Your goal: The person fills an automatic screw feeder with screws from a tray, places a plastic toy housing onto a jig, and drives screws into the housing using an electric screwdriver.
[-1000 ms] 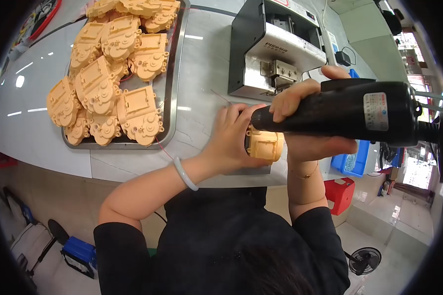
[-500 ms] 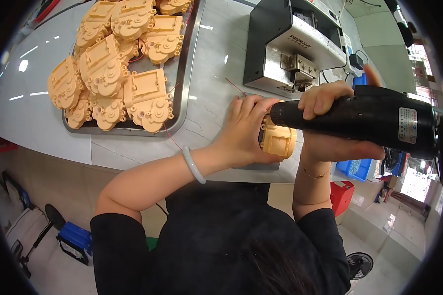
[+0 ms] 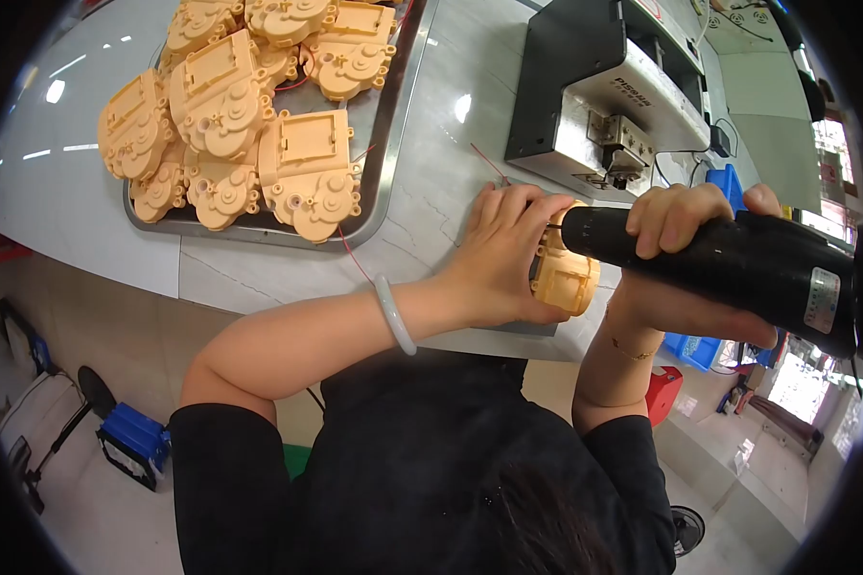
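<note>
My left hand (image 3: 510, 257) is wrapped round an orange plastic housing (image 3: 568, 280) near the table's front edge. A black electric screwdriver (image 3: 729, 259) lies in the grip of my right hand (image 3: 686, 249), its fingers closed round the body. The tool slants down to the left, and its thin bit points at the upper part of the housing; whether the tip touches a screw is hidden. Part of the housing is covered by my left fingers and the tool's nose. A thin red wire (image 3: 489, 163) sticks out above my left hand.
A metal tray (image 3: 385, 182) heaped with several orange housings (image 3: 307, 172) stands to the left. Behind my hands is a black and silver machine (image 3: 585, 105). A blue bin (image 3: 692, 351) and a red stool (image 3: 662, 393) are at the right.
The camera view has shifted, so tray and machine sit higher and further right. The screwdriver tilts more, and its bit now shows between its nose and the housing. Both hands keep their holds.
</note>
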A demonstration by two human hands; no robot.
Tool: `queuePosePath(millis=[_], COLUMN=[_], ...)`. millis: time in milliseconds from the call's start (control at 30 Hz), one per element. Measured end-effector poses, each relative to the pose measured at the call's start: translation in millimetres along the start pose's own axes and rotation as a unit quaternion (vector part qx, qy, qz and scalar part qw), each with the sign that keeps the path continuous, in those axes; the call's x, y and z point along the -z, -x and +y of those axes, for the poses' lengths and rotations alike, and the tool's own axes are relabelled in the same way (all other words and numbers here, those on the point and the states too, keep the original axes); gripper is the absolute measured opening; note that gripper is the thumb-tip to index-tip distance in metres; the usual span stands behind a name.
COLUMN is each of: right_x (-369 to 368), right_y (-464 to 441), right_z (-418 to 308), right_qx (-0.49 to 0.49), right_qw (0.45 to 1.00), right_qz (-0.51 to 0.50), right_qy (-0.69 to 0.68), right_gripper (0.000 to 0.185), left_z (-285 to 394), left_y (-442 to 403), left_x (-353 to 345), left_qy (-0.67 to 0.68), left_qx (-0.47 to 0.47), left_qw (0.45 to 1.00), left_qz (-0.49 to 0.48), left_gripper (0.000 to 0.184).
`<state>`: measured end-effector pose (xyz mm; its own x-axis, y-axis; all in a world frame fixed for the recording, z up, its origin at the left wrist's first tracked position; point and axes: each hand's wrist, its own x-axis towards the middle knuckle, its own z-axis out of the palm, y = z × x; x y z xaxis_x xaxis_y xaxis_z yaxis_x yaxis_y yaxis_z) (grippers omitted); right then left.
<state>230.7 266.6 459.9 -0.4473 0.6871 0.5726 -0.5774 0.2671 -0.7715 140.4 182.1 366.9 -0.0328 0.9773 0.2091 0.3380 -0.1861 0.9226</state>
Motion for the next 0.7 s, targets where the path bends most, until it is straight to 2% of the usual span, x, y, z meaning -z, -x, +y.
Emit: queuePosePath(millis=[333, 533, 700], right_x=[3, -2, 4], right_y=[1, 0, -10], right_z=[-1, 0, -10], right_qx=[-0.011, -0.013, 0.022], right_qw=[1.0, 0.997, 1.0], right_qz=[0.021, 0.046, -0.004], right_qy=[0.006, 0.057, 0.015], right_gripper=[0.099, 0.097, 0.102], left_z=[1, 1, 1], left_y=[1, 1, 1], left_x=[0, 0, 0], left_qy=[0.014, 0.016, -0.009], left_qx=[0.018, 0.015, -0.003], left_qw=[1.0, 1.0, 1.0], left_qz=[0.003, 0.002, 0.004], left_gripper=[0.09, 0.091, 0.093])
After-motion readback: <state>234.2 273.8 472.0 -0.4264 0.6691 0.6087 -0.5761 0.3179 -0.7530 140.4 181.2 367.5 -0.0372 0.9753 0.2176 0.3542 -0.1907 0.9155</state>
